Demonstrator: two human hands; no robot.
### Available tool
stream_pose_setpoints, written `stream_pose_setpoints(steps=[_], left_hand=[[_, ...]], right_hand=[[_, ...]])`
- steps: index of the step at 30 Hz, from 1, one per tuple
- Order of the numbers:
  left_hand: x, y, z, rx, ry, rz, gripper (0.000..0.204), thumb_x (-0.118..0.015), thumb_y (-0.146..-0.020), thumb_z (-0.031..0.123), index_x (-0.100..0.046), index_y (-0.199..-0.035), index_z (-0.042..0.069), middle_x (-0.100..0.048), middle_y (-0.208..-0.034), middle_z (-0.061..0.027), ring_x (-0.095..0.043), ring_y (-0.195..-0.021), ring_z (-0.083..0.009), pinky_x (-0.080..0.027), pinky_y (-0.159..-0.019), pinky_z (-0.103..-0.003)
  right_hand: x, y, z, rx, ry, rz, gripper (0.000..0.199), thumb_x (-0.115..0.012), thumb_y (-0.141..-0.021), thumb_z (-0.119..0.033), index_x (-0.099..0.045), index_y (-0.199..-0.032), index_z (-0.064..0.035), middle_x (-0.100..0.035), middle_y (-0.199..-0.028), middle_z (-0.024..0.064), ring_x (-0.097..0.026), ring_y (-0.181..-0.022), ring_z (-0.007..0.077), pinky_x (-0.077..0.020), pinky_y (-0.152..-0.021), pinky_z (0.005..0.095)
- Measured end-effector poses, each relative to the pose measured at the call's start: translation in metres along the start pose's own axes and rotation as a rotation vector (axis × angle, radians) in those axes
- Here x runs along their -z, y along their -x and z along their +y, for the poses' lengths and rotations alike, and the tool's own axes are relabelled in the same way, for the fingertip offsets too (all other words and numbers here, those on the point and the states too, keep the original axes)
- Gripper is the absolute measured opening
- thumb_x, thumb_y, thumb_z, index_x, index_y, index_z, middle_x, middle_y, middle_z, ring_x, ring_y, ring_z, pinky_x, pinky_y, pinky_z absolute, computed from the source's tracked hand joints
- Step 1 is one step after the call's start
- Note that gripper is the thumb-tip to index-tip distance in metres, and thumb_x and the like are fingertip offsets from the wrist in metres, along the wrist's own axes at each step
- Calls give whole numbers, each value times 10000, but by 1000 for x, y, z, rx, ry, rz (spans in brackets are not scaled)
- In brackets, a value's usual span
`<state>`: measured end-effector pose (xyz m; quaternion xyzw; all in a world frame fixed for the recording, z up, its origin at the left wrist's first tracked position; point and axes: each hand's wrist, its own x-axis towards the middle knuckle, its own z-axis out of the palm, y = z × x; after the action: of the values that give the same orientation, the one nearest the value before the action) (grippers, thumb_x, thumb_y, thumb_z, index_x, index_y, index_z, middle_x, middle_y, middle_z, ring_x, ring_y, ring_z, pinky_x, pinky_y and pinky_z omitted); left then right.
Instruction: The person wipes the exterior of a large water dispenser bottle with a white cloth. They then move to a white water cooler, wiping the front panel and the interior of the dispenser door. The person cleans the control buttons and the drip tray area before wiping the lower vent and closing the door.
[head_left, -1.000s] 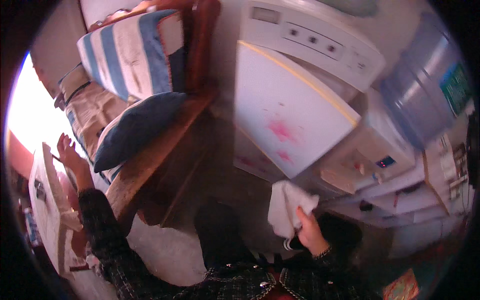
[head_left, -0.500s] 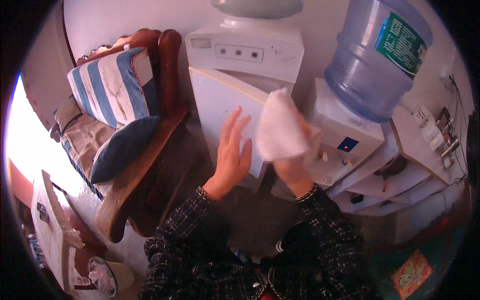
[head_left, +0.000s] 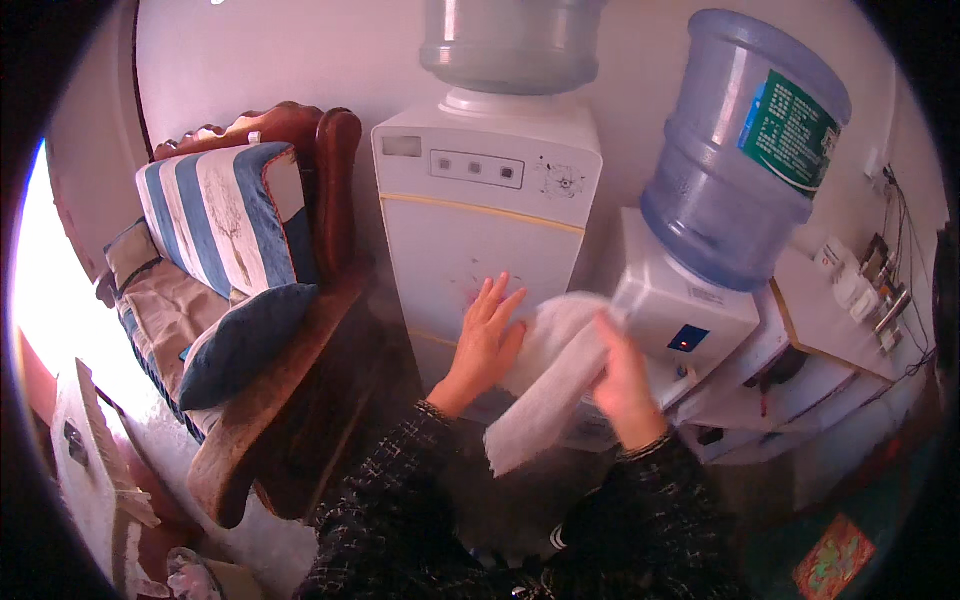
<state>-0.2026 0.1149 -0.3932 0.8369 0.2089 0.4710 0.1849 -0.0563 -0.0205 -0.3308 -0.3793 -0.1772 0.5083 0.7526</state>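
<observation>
A head-mounted fisheye view looks down at a person's two hands in front of a tall white water dispenser (head_left: pixel 480 240) at the centre of the frame. The left hand (head_left: pixel 487 338) is open and flat, fingers spread and pointing up, its palm pressed against the dispenser's lower front panel just below a faint pink smudge. A white cloth (head_left: pixel 545 378) lies directly to the right of that hand, touching its fingers, and runs from the centre of the frame down toward the lower middle. The right hand (head_left: pixel 622 378) sits on the cloth's right side, blurred by motion; it seems to grip or press the cloth, but how tightly the fingers close cannot be told. Both forearms in dark checked sleeves come up from the bottom edge. To the right of the cloth, touching or nearly touching it, stands a smaller white dispenser (head_left: pixel 690 315) carrying a large blue water bottle (head_left: pixel 740 150) in the upper right. A second bottle (head_left: pixel 510 40) tops the tall dispenser at the upper edge. White boxes (head_left: pixel 820 340) are stacked at the right, crowding that side. To the left, a wooden bench (head_left: pixel 290 330) with a striped cushion (head_left: pixel 225 215) and a dark blue pillow (head_left: pixel 240 340) stands just beside the tall dispenser, leaving a narrow dark gap. Open floor shows only at the lower left and below the hands.
</observation>
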Motion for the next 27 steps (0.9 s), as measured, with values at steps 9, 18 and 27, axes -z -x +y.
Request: stream_pose_setpoints(steps=[9, 18, 27], left_hand=[[-36, 31, -48, 87, 6, 62, 676, -682, -819, 150, -399, -1433, 137, -225, -1548, -181, -200, -1406, -464, -263, -1109, -518], [-24, 72, -93, 159, 43, -7, 738, -710, -783, 123, -385, -1445, 162, -218, -1551, -175, -232, -1403, -446, -301, -1099, -501], [-12, 82, -95, 215, 61, 176, 493, -642, -813, 45, -518, -1287, 93, -396, -1437, -159, -400, -1298, -388, -384, -1036, -444]], right_hand=[[-101, -92, -79, 1793, 1571, 29, 431, -619, -901, -222, -514, -1254, 2, -486, -1361, 186, -406, -1294, 377, -266, -1095, 505], [-163, -138, -36, 1750, 2153, -100, 779, -730, -757, -319, -379, -1452, -282, -195, -1574, 19, -222, -1420, 363, -463, -940, 544], [-236, -177, 27, 1879, 2028, -295, 690, -665, -817, -350, -385, -1445, -291, -262, -1544, 12, -257, -1413, 304, -430, -1005, 501]])
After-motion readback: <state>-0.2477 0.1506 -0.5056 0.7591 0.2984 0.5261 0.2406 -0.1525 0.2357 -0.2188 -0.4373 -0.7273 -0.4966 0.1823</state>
